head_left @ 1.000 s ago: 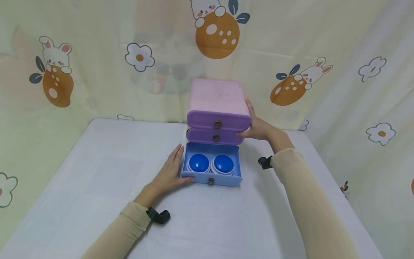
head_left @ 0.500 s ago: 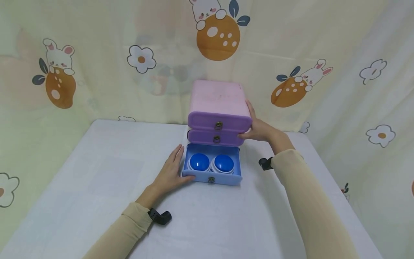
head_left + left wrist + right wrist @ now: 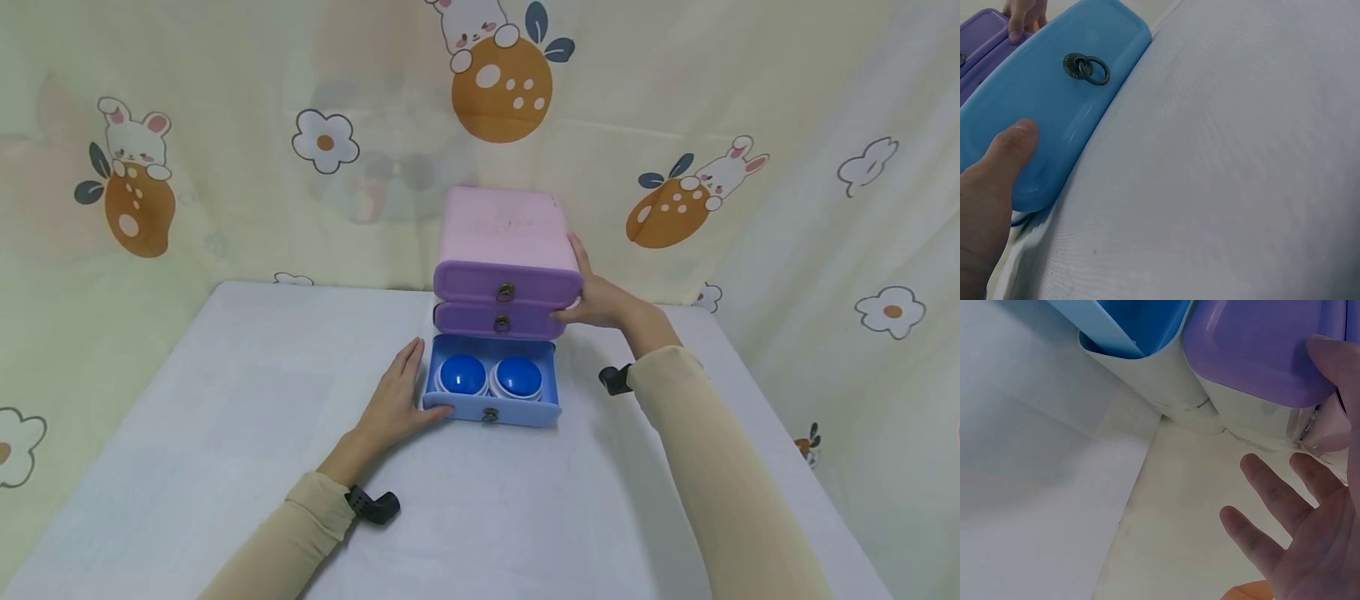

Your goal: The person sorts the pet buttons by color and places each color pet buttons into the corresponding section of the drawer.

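A small chest of drawers [image 3: 510, 229] has a pink top, two purple drawer fronts, and a blue drawer [image 3: 525, 413] standing pulled out at the bottom. Two round things with blue domed tops [image 3: 462, 375] and white rims sit side by side in that drawer. My left hand [image 3: 392, 408] lays its thumb on the blue front, left of the ring handle [image 3: 1088, 69], with straight fingers along the drawer's left side. At the chest's right side, my right hand [image 3: 602, 300] rests its thumb on the middle purple drawer [image 3: 1260, 350]; its other fingers are spread and straight.
A white cloth [image 3: 247, 400] covers the table around the chest. Close behind hangs a pale curtain [image 3: 255, 208] printed with rabbits and flowers. Each wrist carries a black camera [image 3: 375, 506].
The blue drawer has slid slightly inward towards the chest, and my left hand has moved with it. My right hand has kept its place on the chest.
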The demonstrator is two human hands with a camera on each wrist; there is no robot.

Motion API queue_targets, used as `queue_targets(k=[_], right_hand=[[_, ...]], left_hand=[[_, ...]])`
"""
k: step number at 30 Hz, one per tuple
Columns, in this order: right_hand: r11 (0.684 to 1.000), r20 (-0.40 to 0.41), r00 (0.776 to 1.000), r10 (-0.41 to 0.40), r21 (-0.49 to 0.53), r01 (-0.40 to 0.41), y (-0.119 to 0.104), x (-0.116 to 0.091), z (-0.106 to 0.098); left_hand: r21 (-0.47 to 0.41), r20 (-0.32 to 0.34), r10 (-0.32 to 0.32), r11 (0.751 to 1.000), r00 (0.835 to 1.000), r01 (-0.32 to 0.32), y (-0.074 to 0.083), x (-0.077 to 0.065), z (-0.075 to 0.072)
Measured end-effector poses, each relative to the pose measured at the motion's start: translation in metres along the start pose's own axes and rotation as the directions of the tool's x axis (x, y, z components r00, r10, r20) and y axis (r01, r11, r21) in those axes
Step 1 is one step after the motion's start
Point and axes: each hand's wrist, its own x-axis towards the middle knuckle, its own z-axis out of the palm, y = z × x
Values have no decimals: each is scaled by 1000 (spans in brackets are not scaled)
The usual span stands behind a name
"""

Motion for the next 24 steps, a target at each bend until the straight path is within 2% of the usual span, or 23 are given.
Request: queue_targets(k=[9,16,24], right_hand=[[1000,-5,1000,12,0,-12,5,3,1],[999,-19,1000,1,-32,-1,30,17,3],[1000,-22,1000,-3,-31,2,31,17,3]], left_hand=[[-2,-10,-37,999,999,37,-2,2,4],[-39,0,-69,997,998,68,0,7,7],[-45,-7,-76,996,997,76,4,12,9]])
